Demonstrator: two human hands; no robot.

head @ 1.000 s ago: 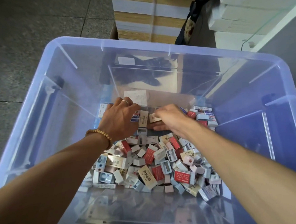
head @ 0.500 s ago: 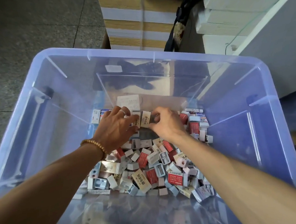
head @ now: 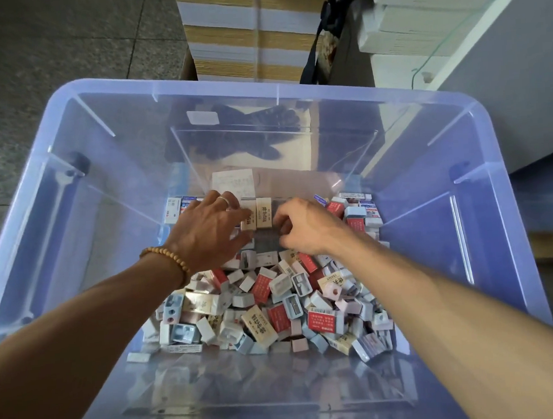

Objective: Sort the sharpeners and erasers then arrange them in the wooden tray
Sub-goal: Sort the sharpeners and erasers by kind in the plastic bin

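Note:
A heap of loose erasers and sharpeners [head: 275,304] lies in a big clear blue-tinted bin [head: 71,197]. At the heap's far edge two beige erasers stand on end side by side, one on the left [head: 248,220] and one on the right [head: 264,212]. My left hand [head: 209,230], with a ring and a bead bracelet, touches the left one with straight fingers. My right hand [head: 306,227] hovers just right of the other eraser, fingers curled. Whether it grips anything is hidden.
Blue-and-white erasers [head: 173,210] line the far left of the bin floor; red and white ones [head: 357,210] sit at the far right. A paper slip [head: 232,183] leans on the far wall. Behind the bin stand stacked paper bundles [head: 249,31], a black strap [head: 321,32], white boxes [head: 418,13] and a grey cabinet [head: 521,77].
My right hand brought a beige eraser leftward and stood it beside the one at my left hand, then drew back slightly. The left hand stayed put.

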